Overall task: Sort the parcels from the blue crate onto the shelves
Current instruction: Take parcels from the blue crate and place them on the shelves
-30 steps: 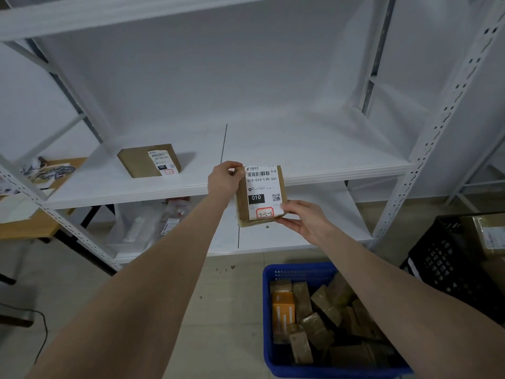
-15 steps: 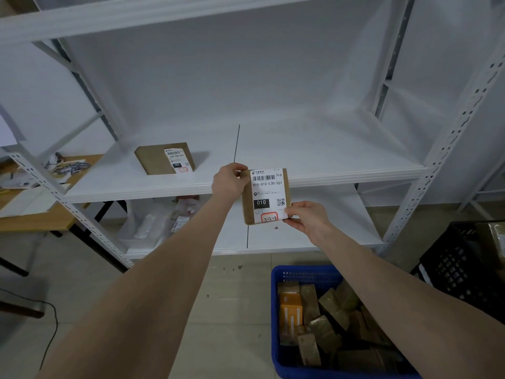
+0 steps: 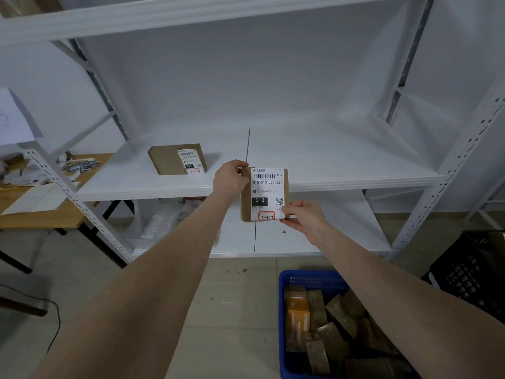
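Observation:
I hold a small brown parcel (image 3: 263,194) upright in front of the middle shelf's front edge, its white label facing me with "010" and a red-boxed handwritten code. My left hand (image 3: 229,177) grips its top left corner. My right hand (image 3: 302,216) pinches its bottom right corner. The blue crate (image 3: 308,281) stands on the floor at lower right, holding several brown and orange parcels. Another labelled brown parcel (image 3: 176,159) lies flat on the left part of the middle shelf (image 3: 341,160).
The white metal rack has perforated uprights (image 3: 448,181) at left and right. On the lower shelf (image 3: 349,233) lie clear plastic bags (image 3: 161,222). A wooden table (image 3: 41,214) with papers stands at left, a black crate (image 3: 472,272) at right.
The parcel has been turned from slightly tilted to straight upright and held a little higher against the shelf edge. My head has shifted, so the rack sits further right in view.

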A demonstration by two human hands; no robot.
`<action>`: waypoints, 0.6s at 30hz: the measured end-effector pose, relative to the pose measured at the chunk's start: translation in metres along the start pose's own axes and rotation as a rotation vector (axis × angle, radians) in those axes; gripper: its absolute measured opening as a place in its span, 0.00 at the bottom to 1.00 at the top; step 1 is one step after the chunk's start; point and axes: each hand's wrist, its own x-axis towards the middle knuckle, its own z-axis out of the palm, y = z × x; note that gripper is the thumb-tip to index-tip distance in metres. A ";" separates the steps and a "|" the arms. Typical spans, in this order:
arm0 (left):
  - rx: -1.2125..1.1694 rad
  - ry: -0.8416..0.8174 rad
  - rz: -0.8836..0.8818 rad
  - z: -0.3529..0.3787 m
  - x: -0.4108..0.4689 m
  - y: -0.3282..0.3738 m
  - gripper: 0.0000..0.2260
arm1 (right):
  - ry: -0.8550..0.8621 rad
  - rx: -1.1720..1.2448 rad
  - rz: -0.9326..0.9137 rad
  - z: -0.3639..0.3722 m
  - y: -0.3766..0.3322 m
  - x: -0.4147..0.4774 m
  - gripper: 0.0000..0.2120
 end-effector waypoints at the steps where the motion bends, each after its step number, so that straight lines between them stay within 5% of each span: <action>1: 0.001 0.004 0.003 -0.004 0.002 -0.002 0.16 | -0.004 -0.001 -0.002 0.004 0.000 0.001 0.09; 18: 0.036 0.196 0.095 -0.127 0.053 -0.021 0.15 | -0.079 -0.047 -0.206 0.140 -0.044 0.026 0.11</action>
